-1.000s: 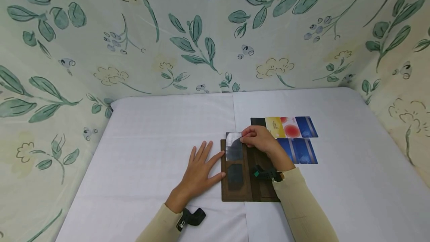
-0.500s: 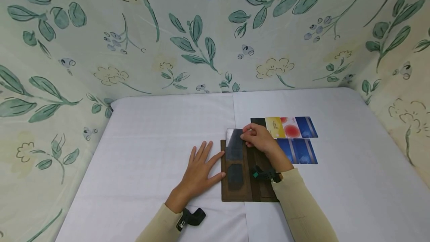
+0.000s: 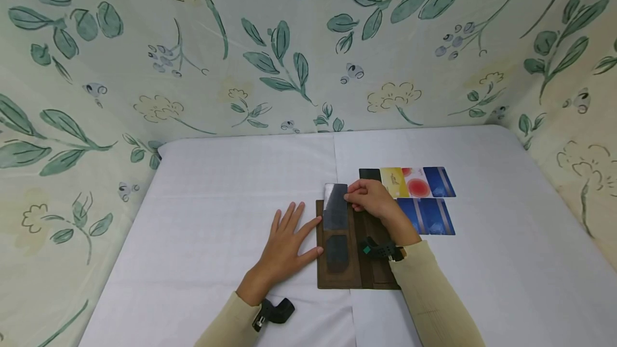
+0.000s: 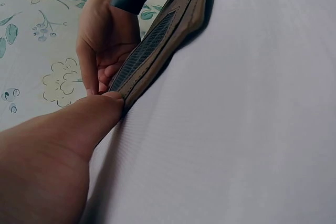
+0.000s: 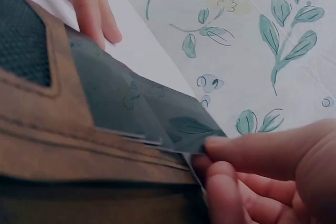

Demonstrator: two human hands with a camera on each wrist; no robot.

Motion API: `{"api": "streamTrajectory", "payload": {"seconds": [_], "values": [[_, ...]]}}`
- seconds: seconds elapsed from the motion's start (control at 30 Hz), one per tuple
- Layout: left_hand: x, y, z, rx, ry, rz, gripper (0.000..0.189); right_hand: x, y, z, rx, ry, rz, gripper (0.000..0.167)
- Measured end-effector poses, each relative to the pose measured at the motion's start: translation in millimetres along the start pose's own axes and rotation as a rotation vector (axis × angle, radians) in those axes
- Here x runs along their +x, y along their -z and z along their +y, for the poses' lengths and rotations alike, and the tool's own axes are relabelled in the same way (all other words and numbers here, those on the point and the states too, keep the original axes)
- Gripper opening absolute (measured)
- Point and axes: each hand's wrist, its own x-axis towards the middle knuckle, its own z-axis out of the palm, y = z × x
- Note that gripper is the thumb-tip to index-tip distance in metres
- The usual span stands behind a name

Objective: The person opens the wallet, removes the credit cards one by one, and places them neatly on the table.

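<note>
A brown wallet (image 3: 354, 272) lies unfolded on the white-covered table, with a dark mesh window (image 3: 337, 253) in its left panel. My right hand (image 3: 373, 200) pinches the right edge of a glossy dark card (image 3: 336, 197) that sticks out past the wallet's far edge. In the right wrist view, thumb and forefinger grip the card's corner, and the card (image 5: 181, 121) overlaps other dark glossy layers (image 5: 105, 87) in the wallet. My left hand (image 3: 284, 245) rests with fingers spread, its thumb and forefinger touching the wallet's left edge. My right forearm hides part of the right panel.
Several cards lie in two rows right of the wallet: a black card (image 3: 369, 174), a yellow card (image 3: 394, 181), a white card with red circles (image 3: 418, 186) and blue cards (image 3: 438, 181). Floral cloth (image 3: 289, 68) hangs behind the table.
My right hand has drawn the glossy card slightly farther out past the wallet's far edge; the stepped layers seen earlier now look like one longer surface. My left hand stays in place.
</note>
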Motion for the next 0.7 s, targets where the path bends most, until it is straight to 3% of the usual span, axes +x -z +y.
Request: {"api": "streamTrajectory", "payload": {"seconds": [0.2, 0.7], "values": [[0.1, -0.2, -0.2, 0.012, -0.004, 0.007, 0.063, 1.0, -2.8, 0.8, 0.016, -0.01, 0.053, 0.021], [-0.2, 1.2, 0.4, 0.011, 0.01, -0.016, 0.063, 1.9, 0.8, 4.9, -0.005, 0.02, -0.033, 0.026]]}}
